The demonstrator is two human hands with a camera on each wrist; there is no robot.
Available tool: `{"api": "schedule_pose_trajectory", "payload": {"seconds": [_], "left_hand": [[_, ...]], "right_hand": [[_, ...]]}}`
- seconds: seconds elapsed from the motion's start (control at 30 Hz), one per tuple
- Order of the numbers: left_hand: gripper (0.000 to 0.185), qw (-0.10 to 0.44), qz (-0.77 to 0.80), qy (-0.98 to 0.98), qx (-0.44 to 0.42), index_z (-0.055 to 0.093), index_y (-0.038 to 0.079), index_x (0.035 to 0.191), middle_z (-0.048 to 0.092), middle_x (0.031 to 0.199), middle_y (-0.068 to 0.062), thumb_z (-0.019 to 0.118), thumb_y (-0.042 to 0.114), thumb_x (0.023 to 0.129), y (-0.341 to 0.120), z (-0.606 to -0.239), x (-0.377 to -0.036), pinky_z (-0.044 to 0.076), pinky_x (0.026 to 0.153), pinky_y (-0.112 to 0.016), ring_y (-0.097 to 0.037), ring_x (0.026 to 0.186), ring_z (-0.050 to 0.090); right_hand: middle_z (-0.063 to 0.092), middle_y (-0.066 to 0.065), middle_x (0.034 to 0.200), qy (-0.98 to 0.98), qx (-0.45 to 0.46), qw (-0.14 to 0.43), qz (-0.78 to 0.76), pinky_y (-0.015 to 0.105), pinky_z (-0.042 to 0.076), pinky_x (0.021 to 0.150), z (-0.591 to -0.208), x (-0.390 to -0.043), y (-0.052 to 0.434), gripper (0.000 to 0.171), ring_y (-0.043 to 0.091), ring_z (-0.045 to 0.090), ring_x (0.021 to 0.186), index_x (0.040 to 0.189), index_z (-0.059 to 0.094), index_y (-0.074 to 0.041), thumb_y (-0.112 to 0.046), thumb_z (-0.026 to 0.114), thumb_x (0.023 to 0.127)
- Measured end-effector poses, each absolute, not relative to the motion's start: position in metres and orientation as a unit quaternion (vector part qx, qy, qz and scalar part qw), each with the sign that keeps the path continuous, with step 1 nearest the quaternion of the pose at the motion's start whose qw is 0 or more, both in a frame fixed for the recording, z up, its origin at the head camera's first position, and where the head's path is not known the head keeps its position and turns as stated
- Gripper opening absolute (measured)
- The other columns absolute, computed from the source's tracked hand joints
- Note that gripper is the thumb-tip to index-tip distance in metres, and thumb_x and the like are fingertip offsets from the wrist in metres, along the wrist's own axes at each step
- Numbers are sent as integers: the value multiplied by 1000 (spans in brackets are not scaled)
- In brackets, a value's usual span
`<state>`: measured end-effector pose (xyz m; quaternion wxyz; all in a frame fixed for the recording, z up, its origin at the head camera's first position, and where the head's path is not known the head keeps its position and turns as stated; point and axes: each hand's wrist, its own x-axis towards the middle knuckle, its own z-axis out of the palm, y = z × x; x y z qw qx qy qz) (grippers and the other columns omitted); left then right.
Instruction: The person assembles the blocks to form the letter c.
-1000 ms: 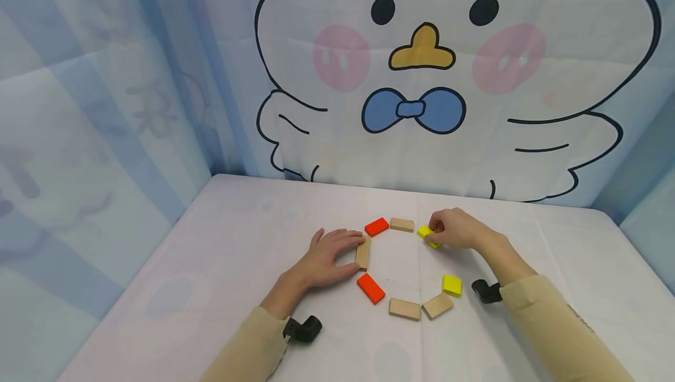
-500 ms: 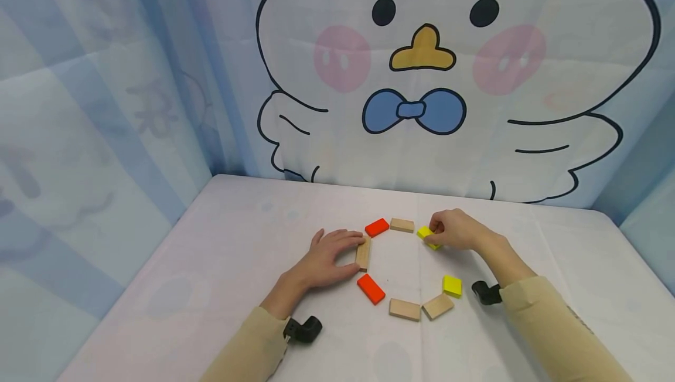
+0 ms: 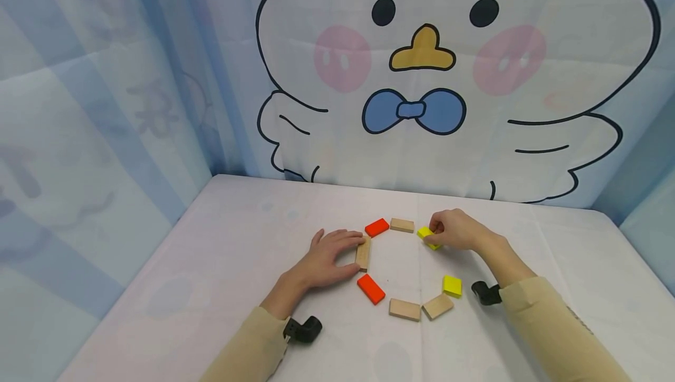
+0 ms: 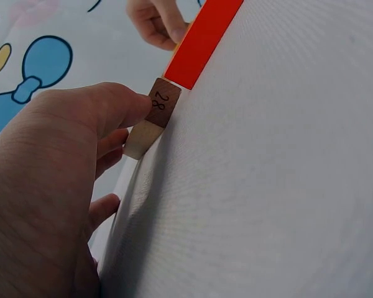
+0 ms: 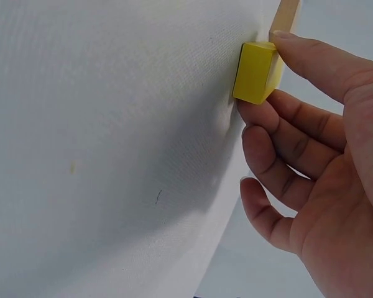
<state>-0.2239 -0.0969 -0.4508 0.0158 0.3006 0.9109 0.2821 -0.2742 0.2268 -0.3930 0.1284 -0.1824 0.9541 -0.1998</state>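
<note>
Several flat blocks lie in a ring on the white table. My left hand grips a plain wooden block on the ring's left side between thumb and fingers. In the left wrist view that block shows "28" on its end and meets a red block. My right hand pinches a yellow block at the ring's upper right. The right wrist view shows this yellow block held between thumb and fingers, beside a wooden block.
The ring also holds a red block, a wooden block, a second yellow block, two wooden blocks and another red block. A curtain with a cartoon bird hangs behind the table.
</note>
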Motion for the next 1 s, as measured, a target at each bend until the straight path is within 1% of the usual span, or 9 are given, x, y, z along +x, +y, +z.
{"api": "schedule_pose_trajectory", "payload": {"seconds": [0.2, 0.37, 0.53, 0.67, 0.8, 1.0], "left_hand": [[54, 18, 276, 913, 299, 56, 23, 146, 48, 152, 4, 63, 39, 95, -95, -452, -225, 7, 116, -64, -22, 143, 36], [54, 14, 279, 912, 300, 56, 24, 146, 46, 154, 3, 64, 38, 94, -94, -452, -225, 6, 116, -64, -20, 143, 36], [54, 16, 283, 912, 297, 55, 24, 147, 45, 155, 3, 63, 39, 95, -95, -452, -225, 6, 117, -62, -18, 143, 36], [55, 15, 292, 910, 294, 55, 22, 147, 46, 154, 2, 63, 38, 95, -97, -452, -225, 7, 117, -62, -19, 143, 37], [55, 13, 311, 904, 291, 55, 19, 146, 47, 153, 0, 64, 35, 94, -100, -452, -223, 8, 116, -64, -21, 142, 38], [55, 9, 328, 900, 287, 52, 16, 148, 46, 154, -2, 63, 31, 96, -110, -454, -223, 13, 115, -64, -23, 143, 37]], "right_hand": [[60, 1, 79, 954, -183, 127, -202, 30, 47, 64, -391, -273, 230, 24, 17, 53, 70, 95, 66, -3, -24, 76, 90], [61, 1, 79, 955, -178, 121, -203, 31, 47, 65, -387, -271, 235, 26, 18, 53, 72, 96, 67, -3, -28, 72, 94], [62, 1, 84, 958, -171, 110, -205, 33, 49, 67, -383, -269, 237, 28, 19, 54, 75, 99, 67, -4, -31, 67, 97], [64, 1, 88, 958, -173, 89, -210, 34, 50, 70, -382, -267, 240, 29, 19, 55, 77, 103, 68, -3, -32, 65, 99], [64, 1, 90, 959, -177, 60, -212, 37, 51, 74, -383, -262, 243, 29, 20, 56, 81, 106, 68, -3, -31, 67, 98], [65, 4, 95, 964, -176, 10, -201, 45, 53, 81, -382, -248, 251, 27, 26, 58, 90, 110, 69, -1, -25, 70, 96]]}}
